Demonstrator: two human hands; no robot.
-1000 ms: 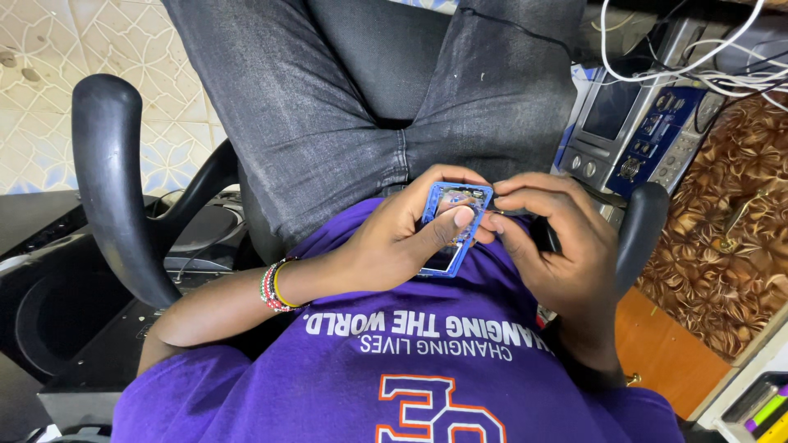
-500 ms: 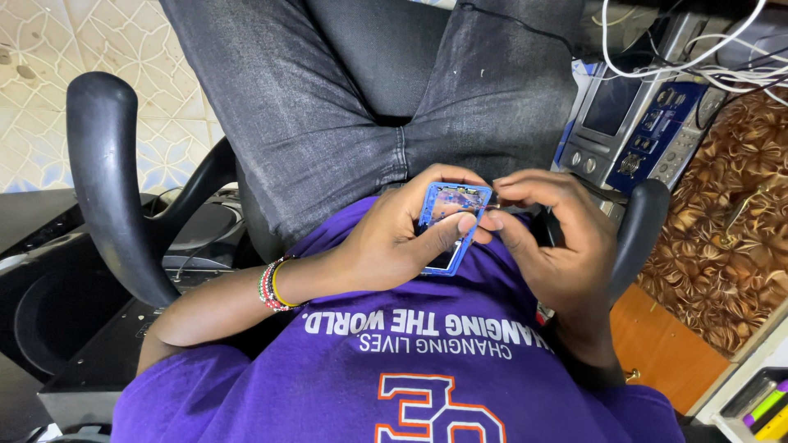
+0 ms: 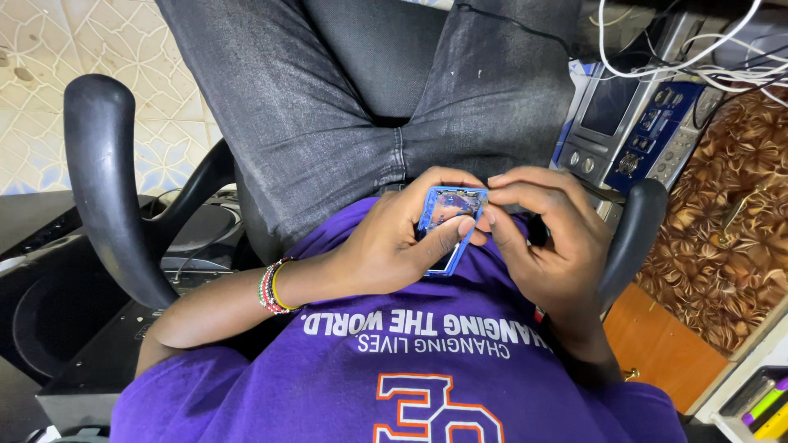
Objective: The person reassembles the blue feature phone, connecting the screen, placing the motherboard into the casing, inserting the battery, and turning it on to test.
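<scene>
Both hands keep the same grip as half a second ago: the left hand (image 3: 394, 246) is wrapped around a small blue phone frame (image 3: 447, 226), and the right hand (image 3: 546, 238) pinches its upper edge above the lap. Inside the frame, small parts show. Beyond the right hand stands a blue-grey instrument (image 3: 632, 123); chair armrests (image 3: 107, 180) flank both hands.

Office chair (image 3: 103, 180) on tiled floor (image 3: 49, 74)

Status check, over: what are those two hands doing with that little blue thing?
Left hand cradles small blue-framed device, thumb across its face. Right hand pinches its upper edge with fingertips. Held above the lap, between chair armrests; nothing blocking.
</scene>
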